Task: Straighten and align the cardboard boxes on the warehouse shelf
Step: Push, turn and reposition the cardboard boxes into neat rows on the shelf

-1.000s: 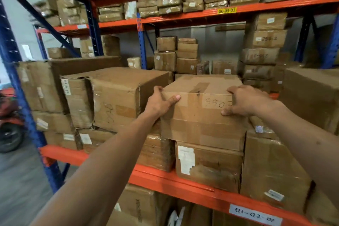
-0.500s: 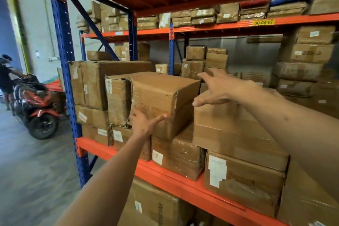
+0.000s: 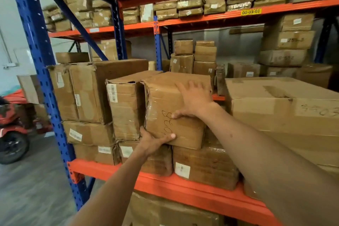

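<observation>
A taped cardboard box [image 3: 165, 102] with handwritten numbers sits skewed on top of the stack on the orange shelf [image 3: 183, 189], its front corner jutting out. My left hand [image 3: 152, 142] grips its lower front-left corner from below. My right hand [image 3: 194, 99] lies flat on its top right part, thumb on the front face. To its left stands a barcode-labelled box [image 3: 122, 110], and a large box [image 3: 284, 115] marked with numbers lies to its right.
A blue upright post [image 3: 45, 86] stands at the left end of the rack. More boxes [image 3: 89, 93] fill the shelf left and below. A red motorbike [image 3: 9, 130] is parked on the grey floor at far left. Stacked cartons [image 3: 286, 42] line the rear rack.
Both hands left the large numbered box on the right and moved left onto the skewed box. The view shifted left too.
</observation>
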Demonstrator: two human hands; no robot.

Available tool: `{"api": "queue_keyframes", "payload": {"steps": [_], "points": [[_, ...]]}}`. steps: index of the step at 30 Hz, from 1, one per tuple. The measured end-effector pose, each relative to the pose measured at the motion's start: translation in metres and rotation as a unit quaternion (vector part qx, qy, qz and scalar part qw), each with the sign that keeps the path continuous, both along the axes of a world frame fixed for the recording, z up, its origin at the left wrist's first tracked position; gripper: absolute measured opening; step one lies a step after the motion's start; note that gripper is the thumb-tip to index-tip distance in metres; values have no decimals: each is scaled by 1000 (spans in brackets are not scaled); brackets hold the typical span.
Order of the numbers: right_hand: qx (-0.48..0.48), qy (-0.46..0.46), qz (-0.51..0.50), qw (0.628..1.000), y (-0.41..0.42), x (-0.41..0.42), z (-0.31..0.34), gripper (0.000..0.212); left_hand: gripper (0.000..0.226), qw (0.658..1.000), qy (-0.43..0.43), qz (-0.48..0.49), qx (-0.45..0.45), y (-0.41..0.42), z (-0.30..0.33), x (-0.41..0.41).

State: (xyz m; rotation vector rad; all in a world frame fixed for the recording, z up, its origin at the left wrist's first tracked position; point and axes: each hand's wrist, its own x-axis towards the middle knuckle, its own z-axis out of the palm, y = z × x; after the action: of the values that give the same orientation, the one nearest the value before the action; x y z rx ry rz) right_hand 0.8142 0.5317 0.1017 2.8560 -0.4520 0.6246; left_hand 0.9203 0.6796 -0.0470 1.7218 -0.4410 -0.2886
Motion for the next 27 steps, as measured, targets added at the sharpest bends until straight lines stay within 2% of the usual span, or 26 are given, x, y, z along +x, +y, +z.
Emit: {"api": "queue_keyframes", "payload": {"steps": [3, 7, 14, 19, 27], "points": [[24, -37, 2, 999, -7, 4, -6, 114, 167, 1000, 2, 2, -28, -4, -2, 21], [50, -80, 0, 996, -15, -4, -16, 112, 158, 998, -28, 5, -55, -9, -1, 37], [137, -208, -73, 966, -32, -26, -39, 114, 141, 988, -149, -17, 47, -17, 57, 45], [156, -234, -100, 955, -24, -19, -53, 114, 125, 974, -210, -34, 82, -7, 83, 54], [173, -243, -136, 945, -21, -24, -68, 116, 123, 948, -295, -45, 115, -2, 96, 44]]}}
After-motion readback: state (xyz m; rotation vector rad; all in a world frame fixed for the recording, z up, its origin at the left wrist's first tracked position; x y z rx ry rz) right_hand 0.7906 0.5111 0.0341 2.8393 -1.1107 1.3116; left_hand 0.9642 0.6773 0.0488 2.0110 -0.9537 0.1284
